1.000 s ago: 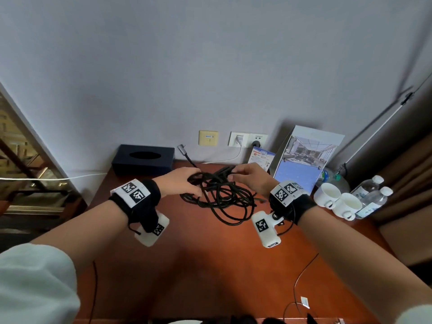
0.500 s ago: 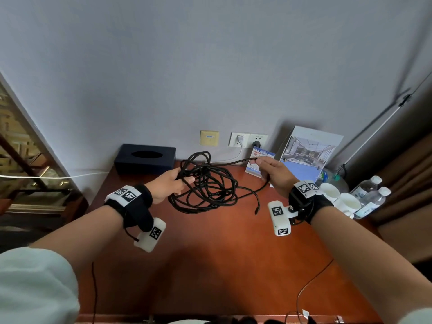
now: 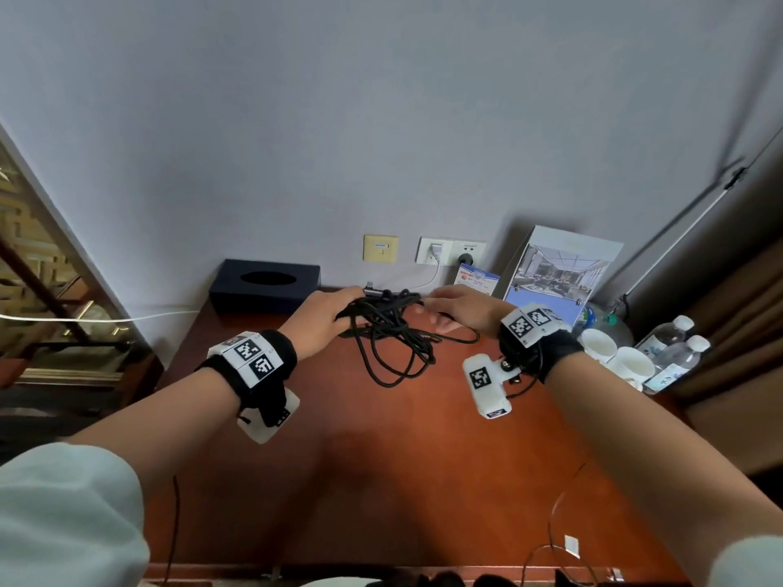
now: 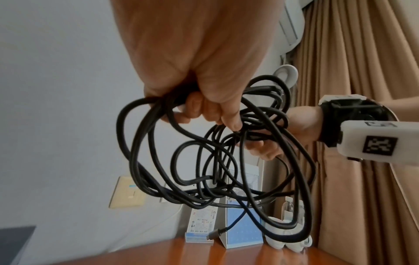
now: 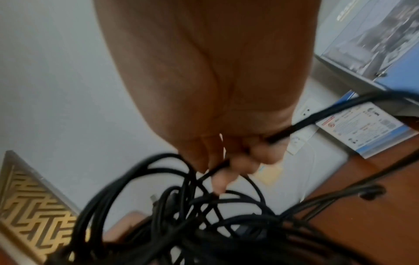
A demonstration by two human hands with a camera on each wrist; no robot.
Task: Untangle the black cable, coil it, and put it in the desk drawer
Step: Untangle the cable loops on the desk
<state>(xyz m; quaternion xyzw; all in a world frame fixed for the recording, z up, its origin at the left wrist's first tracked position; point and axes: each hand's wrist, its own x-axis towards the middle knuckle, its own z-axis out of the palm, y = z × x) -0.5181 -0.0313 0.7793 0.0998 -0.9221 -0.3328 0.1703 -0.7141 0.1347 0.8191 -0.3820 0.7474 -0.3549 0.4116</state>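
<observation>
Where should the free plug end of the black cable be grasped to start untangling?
Pinch the black cable just behind the hanging plug, coming from below the bundle: that end dangles loose under the tangle, above the desk, while the left hand grips the loops above.

Both forearms reach forward over the desk, wrists close together near its back edge. The left hand grips the black cable with curled fingers. The right hand pinches strands of it.
</observation>
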